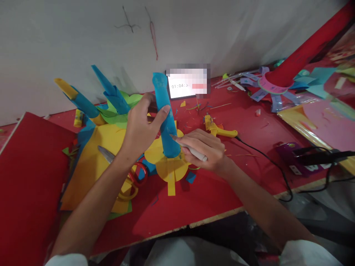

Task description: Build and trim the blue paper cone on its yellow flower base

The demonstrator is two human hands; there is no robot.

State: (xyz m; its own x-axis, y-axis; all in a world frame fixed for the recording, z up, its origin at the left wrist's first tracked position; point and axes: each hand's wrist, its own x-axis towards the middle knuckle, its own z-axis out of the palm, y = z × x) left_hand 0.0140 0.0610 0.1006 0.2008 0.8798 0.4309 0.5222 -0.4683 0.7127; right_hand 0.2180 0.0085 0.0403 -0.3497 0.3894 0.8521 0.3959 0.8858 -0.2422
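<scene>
A blue paper tube [167, 127] stands upright on a yellow flower-shaped paper base [163, 168] on the red table. My left hand [146, 120] is closed around the tube's upper part, thumb across its front. A white pen or marker [195, 150] is pinched in my right hand [203, 146], its dark tip at the tube's lower side; whether the tip touches cannot be made out. Scissors [135, 181] with red and yellow handles lie left of the base, partly hidden by my left forearm. Small blue paper scraps [191, 177] lie near the base.
Other rolled-paper pieces [118, 99] stand at the back left by a glue stick [78, 118] and yellow sheets [91, 166]. A yellow glue gun [222, 131] trails a black cord rightward to a purple box [302, 159]. A lit screen [183, 87] leans against the wall.
</scene>
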